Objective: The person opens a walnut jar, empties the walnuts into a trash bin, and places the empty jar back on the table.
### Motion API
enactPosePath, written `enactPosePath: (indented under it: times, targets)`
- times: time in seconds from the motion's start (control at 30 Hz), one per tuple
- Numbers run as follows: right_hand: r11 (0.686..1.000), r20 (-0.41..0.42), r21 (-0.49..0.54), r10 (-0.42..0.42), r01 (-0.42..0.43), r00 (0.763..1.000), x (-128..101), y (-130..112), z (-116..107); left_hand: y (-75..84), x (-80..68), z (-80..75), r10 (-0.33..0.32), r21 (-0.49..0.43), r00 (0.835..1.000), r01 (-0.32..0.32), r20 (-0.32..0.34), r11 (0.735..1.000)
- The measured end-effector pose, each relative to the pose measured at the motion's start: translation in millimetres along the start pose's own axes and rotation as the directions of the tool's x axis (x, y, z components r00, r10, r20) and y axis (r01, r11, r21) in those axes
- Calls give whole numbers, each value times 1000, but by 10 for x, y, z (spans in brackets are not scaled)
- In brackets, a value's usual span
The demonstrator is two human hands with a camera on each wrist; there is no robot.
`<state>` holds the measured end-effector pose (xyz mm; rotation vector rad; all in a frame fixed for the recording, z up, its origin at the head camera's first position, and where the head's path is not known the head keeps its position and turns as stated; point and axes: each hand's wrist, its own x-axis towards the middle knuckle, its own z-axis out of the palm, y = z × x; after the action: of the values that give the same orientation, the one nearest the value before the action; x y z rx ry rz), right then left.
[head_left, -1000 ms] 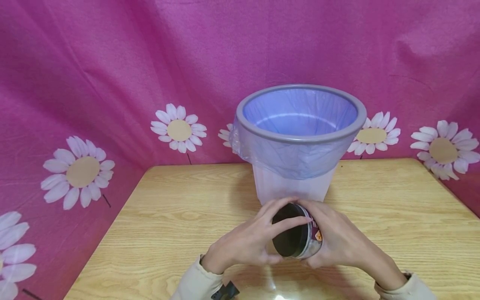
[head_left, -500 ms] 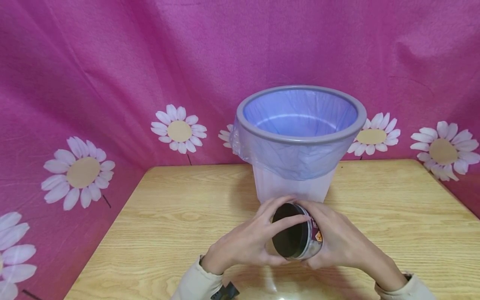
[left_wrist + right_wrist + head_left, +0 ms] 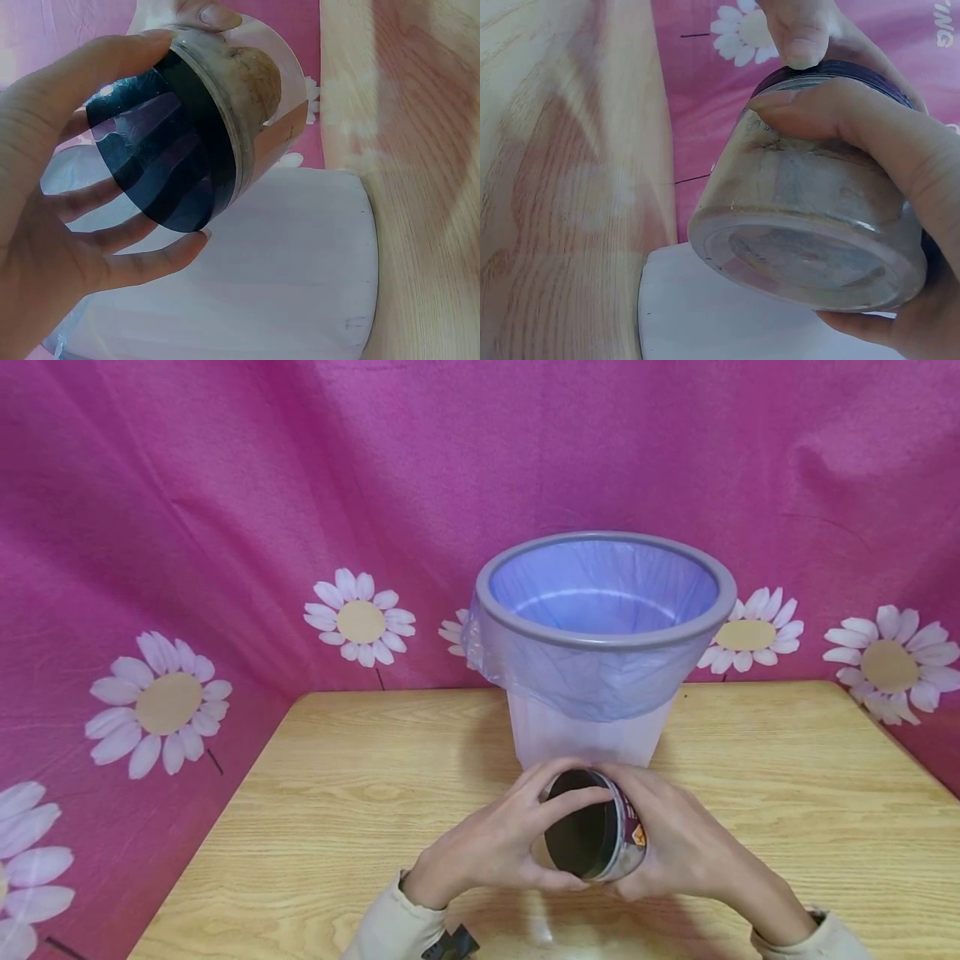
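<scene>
Nearest, we list 2 sleeves, beige: L cuff (image 3: 397, 918), R cuff (image 3: 813, 937); 1 sm. blk item (image 3: 452, 943) at the L cuff. Next, 2 bare hands, both grips engaged: L hand (image 3: 495, 845) w/ thumb & fingers curved round the lid (image 3: 201, 112); R hand (image 3: 690, 839) w/ fingers & thumb wrapped round the body of the jar (image 3: 817, 184). Jar: 1 pc., clear-walled, lid dk. & on; held btwn the hands, tipped on its side, lid end twd the L hand, base twd the R, clear of the worktop (image 3: 322, 793). Label (image 3: 636, 836) maroon w/ orange mark, partly covered by the R hand. Brownish patch on the jar wall; contents or print, we can't tell. Worktop: wood-grain, lt. Beyond the jar, 1 bin (image 3: 588, 739), pale, upright on the worktop; grey rim (image 3: 603, 642); bluish see-thru liner (image 3: 600, 685) inside & folded down outside. Farthest, we note 1 backdrop cloth (image 3: 450, 460), magenta, w/ lg. wht daisies (image 3: 167, 703), yellowish centres.
</scene>
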<state>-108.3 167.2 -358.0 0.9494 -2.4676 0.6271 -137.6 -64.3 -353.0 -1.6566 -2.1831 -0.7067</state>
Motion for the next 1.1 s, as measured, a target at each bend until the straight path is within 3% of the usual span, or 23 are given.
enactPosePath:
  times: [0.33, 0.77, 1.1]
  targets:
    - [1000, -4, -1, -3, 3, 1000, 6, -1, -13, 6, -9, 4, -15, -20, 1000, 15, 28, 1000]
    - [1000, -9, -17, -7, 7, 1000, -12, 0, 2, 11, -22, 17, -46, -42, 999, 46, 4, 998]
    - [1000, -10, -13, -12, 12, 1000, -3, -7, -10, -2, -13, 12, -20, -40, 999, 21, 44, 999]
